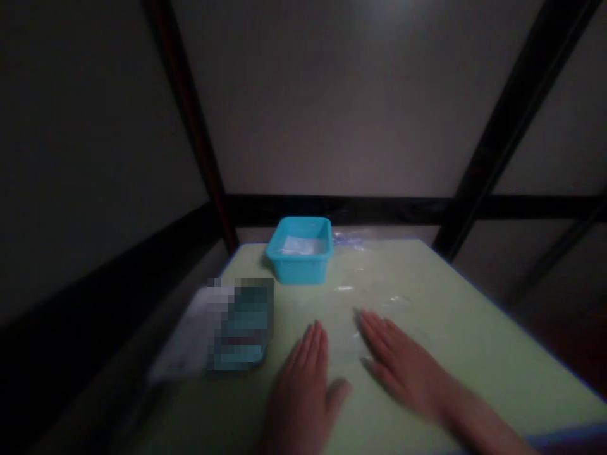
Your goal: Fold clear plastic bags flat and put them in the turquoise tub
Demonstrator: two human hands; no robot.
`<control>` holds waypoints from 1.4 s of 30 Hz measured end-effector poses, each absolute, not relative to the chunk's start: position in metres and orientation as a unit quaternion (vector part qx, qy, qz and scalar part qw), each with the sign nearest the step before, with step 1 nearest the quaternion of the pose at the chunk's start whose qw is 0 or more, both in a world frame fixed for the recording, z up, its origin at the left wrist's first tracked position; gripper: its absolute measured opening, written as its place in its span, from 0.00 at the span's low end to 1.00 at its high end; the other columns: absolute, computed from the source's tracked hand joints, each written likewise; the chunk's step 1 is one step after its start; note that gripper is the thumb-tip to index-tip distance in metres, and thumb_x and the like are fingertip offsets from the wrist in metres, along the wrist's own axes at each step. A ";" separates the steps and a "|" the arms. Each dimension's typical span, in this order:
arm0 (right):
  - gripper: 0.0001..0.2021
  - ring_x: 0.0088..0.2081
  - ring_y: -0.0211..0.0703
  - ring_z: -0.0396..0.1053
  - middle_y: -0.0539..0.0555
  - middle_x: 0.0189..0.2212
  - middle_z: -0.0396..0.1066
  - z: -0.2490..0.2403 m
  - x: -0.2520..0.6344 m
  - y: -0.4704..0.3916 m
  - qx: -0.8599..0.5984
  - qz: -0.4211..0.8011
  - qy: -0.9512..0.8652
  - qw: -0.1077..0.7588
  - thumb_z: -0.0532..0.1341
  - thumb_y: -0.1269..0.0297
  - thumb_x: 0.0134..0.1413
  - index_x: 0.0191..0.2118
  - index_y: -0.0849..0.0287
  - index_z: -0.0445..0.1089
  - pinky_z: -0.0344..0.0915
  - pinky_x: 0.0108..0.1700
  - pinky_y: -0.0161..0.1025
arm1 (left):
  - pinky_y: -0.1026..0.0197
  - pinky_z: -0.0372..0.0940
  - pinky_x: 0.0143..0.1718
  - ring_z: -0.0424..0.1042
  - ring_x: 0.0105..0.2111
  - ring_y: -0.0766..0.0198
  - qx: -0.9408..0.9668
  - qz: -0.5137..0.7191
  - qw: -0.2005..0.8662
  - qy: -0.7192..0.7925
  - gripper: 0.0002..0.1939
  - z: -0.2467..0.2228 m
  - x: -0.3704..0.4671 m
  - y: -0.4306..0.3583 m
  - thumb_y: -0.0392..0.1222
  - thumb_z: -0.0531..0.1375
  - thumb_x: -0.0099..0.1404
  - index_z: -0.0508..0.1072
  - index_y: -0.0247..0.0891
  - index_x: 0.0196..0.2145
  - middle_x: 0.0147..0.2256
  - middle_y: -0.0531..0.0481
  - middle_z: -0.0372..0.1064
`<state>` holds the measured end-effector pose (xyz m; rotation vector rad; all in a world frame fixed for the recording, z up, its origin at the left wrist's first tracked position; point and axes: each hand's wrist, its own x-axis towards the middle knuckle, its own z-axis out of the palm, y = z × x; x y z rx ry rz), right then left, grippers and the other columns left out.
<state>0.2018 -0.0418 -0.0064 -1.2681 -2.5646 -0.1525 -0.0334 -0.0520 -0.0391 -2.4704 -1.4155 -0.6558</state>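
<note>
Yellow-green worktop is spreading under the left hand and right hand, both lying flat, fingers straight, nearer than the turquoise basin. Clear plastic is glinting before the basin, which is holding something white; nearer, left of it, a pixelated greenish object is sitting.

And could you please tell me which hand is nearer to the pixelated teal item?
Left: the left hand is to the right of the pixelated teal item; the right hand is farther right, past the left hand.
</note>
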 end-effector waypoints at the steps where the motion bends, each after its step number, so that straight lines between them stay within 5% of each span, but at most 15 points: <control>1: 0.33 0.64 0.47 0.44 0.57 0.65 0.40 -0.008 0.198 -0.042 -0.431 -0.046 -0.891 0.136 0.47 0.55 0.64 0.67 0.58 0.29 0.52 0.62 0.47 | 0.51 0.61 0.55 0.56 0.60 0.51 -0.840 -0.226 0.110 -0.482 0.34 -0.039 -0.033 -0.052 0.53 0.53 0.63 0.52 0.30 0.61 0.61 0.35 0.53; 42: 0.34 0.65 0.46 0.39 0.58 0.66 0.36 -0.012 0.200 -0.067 -0.443 -0.048 -0.887 0.118 0.48 0.55 0.64 0.67 0.61 0.29 0.48 0.64 0.45 | 0.50 0.61 0.56 0.54 0.61 0.50 -0.850 -0.209 0.097 -0.474 0.35 -0.030 -0.031 -0.078 0.49 0.55 0.62 0.53 0.28 0.61 0.61 0.34 0.51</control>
